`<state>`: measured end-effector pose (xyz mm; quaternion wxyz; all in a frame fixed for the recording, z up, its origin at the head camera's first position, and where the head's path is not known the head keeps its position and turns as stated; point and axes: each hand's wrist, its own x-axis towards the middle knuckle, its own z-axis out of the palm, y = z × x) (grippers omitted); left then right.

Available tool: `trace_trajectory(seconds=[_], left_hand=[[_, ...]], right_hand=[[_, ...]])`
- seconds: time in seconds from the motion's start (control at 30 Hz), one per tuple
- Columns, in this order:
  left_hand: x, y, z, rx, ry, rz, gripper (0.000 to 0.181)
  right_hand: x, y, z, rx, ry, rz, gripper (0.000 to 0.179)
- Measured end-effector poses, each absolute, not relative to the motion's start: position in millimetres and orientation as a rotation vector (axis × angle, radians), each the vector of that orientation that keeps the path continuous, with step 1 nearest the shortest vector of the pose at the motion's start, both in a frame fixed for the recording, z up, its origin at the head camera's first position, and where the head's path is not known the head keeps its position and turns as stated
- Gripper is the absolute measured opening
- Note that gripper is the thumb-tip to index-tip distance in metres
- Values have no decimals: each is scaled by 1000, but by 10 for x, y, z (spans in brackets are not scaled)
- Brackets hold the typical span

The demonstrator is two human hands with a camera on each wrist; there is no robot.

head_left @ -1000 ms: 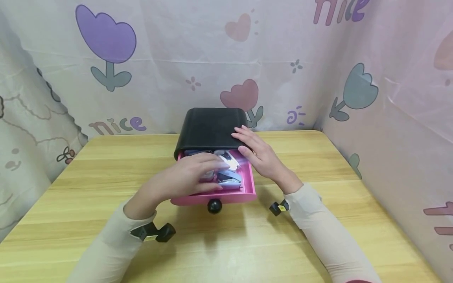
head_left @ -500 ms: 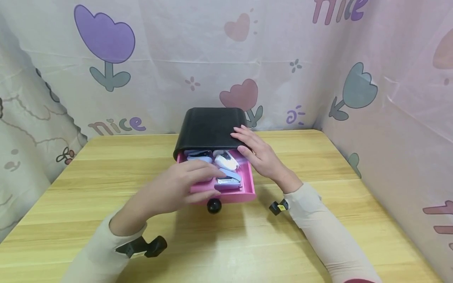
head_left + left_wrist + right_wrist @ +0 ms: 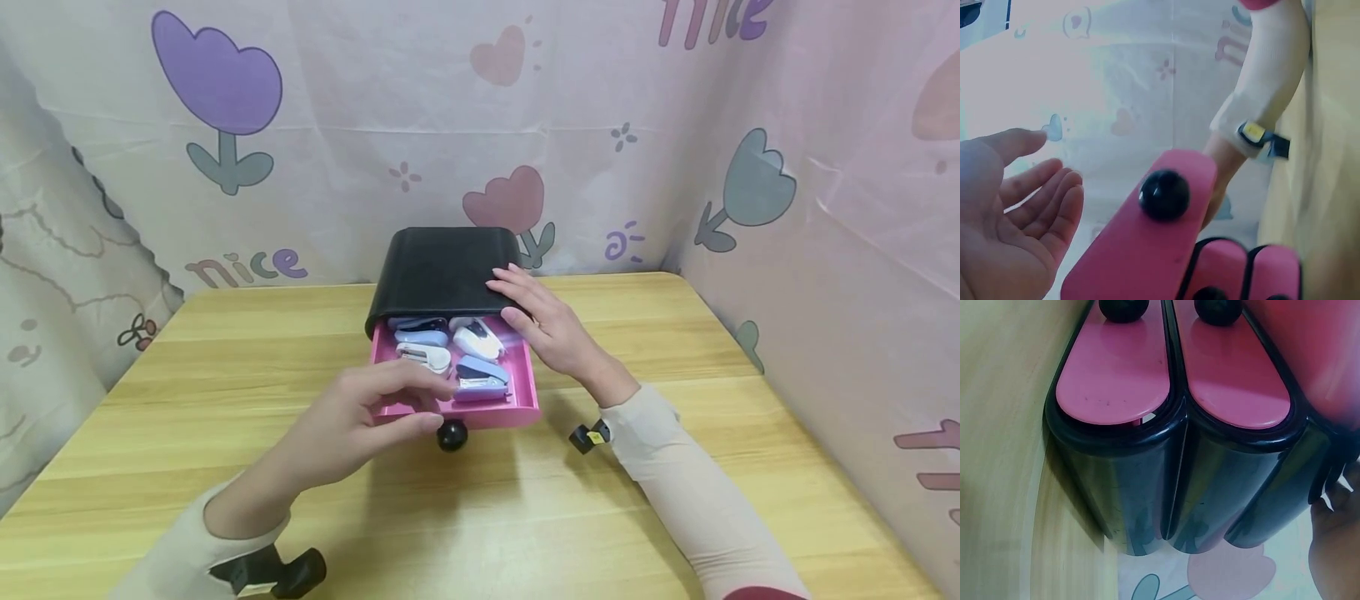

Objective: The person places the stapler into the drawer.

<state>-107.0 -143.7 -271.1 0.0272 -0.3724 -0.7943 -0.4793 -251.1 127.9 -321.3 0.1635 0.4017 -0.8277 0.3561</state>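
My left hand (image 3: 375,417) is at the front left of a pulled-out pink drawer (image 3: 527,392), its fingers loosely bent with nothing between them. In the left wrist view, the palm of that hand (image 3: 1029,225) shows bare beside the drawer front. Several mini staplers lie in the drawer: a blue stapler (image 3: 481,379) at front right, a white stapler (image 3: 478,339) behind it, another white stapler (image 3: 425,358) on the left and a dark-and-light-blue stapler (image 3: 420,331) at the back left. My right hand (image 3: 551,325) rests on the right edge of the black cabinet (image 3: 450,271), fingers extended.
The drawer's round black knob (image 3: 452,435) sticks out toward me. Below it, two lower drawers (image 3: 1116,369) with pink fronts are closed. The cabinet stands on a wooden table (image 3: 247,358), near a printed curtain (image 3: 360,125) at the back.
My left hand has drawn back out of the drawer toward the lower left, uncovering the staplers on the left side. The right hand has stayed in place on the cabinet.
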Motion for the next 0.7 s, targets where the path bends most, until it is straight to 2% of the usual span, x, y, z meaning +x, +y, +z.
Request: trace_trajectory(seconds=[0.17, 0.43, 0.7], left_hand=[[-1011, -1457, -2757, -1076, -2489, -1937, 28], [-958, -1433, -2920, -1183, -2174, -2871, 33], [-906, -1307, -3052, -1038, -2012, -3216, 39]], right_hand=[[-2507, 1280, -3208, 1144, -2363, 1023, 48], [-2523, 1279, -3211, 1153, -2347, 1001, 47], [-2522, 1278, -3207, 1146, -2360, 998, 46]])
